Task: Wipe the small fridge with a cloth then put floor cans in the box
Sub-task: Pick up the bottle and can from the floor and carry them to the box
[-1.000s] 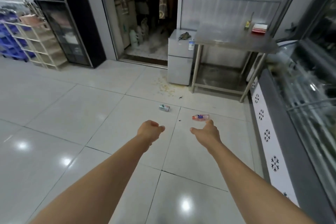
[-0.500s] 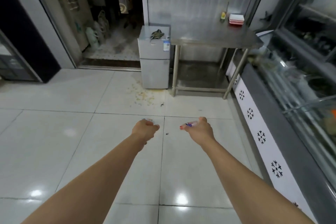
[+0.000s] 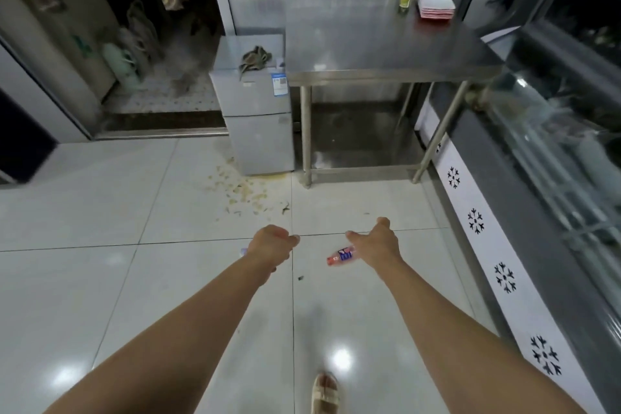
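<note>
Both grips empty — left hand (image 3: 273,244) loosely curled, right hand (image 3: 376,242) open — above the floor cans; the red can (image 3: 341,255) may get kicked while walking to the cloth (image 3: 254,58) atop the small fridge (image 3: 257,118).

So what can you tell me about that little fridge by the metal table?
The small fridge is a low, pale grey box with two doors, a short upper one over a taller lower one. It stands upright on the tiled floor, close beside the steel table. A crumpled brownish cloth lies on its top, and a blue-and-white sticker sits on the upper door. Yellowish crumbs litter the floor in front.
</note>
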Available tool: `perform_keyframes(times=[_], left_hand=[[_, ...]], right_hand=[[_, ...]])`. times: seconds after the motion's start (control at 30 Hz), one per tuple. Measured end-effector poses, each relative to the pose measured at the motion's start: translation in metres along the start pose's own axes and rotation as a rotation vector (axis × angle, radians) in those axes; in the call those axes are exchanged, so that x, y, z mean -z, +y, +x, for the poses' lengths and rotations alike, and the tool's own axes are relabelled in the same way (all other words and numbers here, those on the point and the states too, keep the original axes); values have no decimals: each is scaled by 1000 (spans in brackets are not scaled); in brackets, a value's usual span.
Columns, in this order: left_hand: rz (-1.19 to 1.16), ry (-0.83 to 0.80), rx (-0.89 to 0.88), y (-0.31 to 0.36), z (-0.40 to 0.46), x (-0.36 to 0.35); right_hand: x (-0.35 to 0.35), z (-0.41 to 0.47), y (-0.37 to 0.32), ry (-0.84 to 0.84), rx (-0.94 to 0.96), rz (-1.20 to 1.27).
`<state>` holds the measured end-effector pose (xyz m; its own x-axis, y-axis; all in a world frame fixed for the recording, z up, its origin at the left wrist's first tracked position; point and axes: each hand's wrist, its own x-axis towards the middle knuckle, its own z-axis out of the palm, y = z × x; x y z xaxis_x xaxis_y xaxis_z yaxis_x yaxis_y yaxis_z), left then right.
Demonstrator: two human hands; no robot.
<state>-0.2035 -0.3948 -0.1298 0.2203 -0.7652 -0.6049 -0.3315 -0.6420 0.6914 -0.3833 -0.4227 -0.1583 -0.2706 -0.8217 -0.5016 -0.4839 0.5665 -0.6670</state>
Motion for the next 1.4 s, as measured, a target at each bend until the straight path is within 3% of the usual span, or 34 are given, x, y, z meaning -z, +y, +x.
perform_keyframes(times=[0.33,0.77,1.0,1.4], left_hand=[[56,-75,57,72,149,-13],[313,-282,44,87,347,-51],[343,-310,90,38,437,-102],[372,-342,109,-119,601,-239]], right_hand=[[-16,125,-49,2,-116,42],[-95,254,-48,124,-335,148],[-136,330,19,135,-448,142],[-261,491,208,92,-486,57]])
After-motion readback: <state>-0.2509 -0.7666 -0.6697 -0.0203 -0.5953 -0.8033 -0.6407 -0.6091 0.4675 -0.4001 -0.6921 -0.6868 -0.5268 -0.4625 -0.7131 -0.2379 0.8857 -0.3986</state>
